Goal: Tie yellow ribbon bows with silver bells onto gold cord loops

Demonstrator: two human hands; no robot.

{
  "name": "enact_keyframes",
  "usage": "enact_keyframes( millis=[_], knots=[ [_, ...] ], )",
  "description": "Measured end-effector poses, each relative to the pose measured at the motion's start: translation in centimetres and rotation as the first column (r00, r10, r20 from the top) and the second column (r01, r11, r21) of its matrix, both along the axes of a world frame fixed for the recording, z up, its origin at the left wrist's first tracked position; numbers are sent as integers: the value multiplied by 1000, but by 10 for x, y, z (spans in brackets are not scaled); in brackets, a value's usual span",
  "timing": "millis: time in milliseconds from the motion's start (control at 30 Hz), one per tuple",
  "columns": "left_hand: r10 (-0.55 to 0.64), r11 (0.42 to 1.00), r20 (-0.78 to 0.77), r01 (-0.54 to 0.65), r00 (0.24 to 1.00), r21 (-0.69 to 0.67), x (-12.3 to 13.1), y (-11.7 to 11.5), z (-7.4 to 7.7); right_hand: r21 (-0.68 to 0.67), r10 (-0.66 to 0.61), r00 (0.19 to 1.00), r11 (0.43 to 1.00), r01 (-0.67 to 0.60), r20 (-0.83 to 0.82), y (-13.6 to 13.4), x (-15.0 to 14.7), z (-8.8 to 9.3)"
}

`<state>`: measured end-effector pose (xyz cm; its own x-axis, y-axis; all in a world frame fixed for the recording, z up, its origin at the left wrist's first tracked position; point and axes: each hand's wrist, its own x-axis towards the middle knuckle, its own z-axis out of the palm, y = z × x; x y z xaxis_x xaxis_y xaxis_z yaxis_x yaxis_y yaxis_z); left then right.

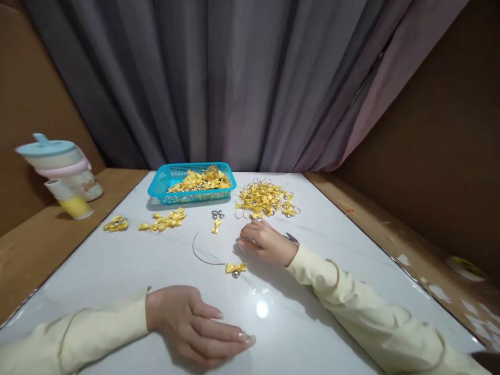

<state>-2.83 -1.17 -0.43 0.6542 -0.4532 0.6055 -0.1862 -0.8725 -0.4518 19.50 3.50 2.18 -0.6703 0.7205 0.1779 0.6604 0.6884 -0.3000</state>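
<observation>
My left hand lies at the near edge of the table, its fingers stretched out and nothing in it. Farther up, my right hand is just in front of a pile of yellow bows with bells and thin cords. Its fingers are loosely bent and apart, with nothing visible in them. Between the two hands lies a yellow bow with a silver bell. A thin curved cord ends beside this bow. The dark pointed tip of a tool shows behind my right wrist, its other end hidden.
A blue basket of yellow bows stands at the back. Small silver pieces, a loose bow, a row of bows and a coiled piece lie before it. A tumbler and a white-yellow tube stand left.
</observation>
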Motion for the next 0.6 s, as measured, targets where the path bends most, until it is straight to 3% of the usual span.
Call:
enact_keyframes(
  millis=[67,167,333,467,600],
  knots=[
    [38,998,-24,-39,999,-45,-8,-3,-2,60,-9,998,998,5,60,6,-9,11],
    [130,981,-52,-136,990,-139,-18,-4,-3,34,44,981,998,-52,187,7,-33,20],
    [285,922,-132,-310,949,-232,-28,2,3,7,184,917,980,-199,354,-2,-80,3],
    [358,860,-143,-386,923,-334,-31,7,0,-78,273,934,962,-262,231,1,-97,-16],
    [404,760,-160,-428,901,-489,-30,9,-9,-104,288,953,955,-279,92,10,-91,-12]
  ],
)
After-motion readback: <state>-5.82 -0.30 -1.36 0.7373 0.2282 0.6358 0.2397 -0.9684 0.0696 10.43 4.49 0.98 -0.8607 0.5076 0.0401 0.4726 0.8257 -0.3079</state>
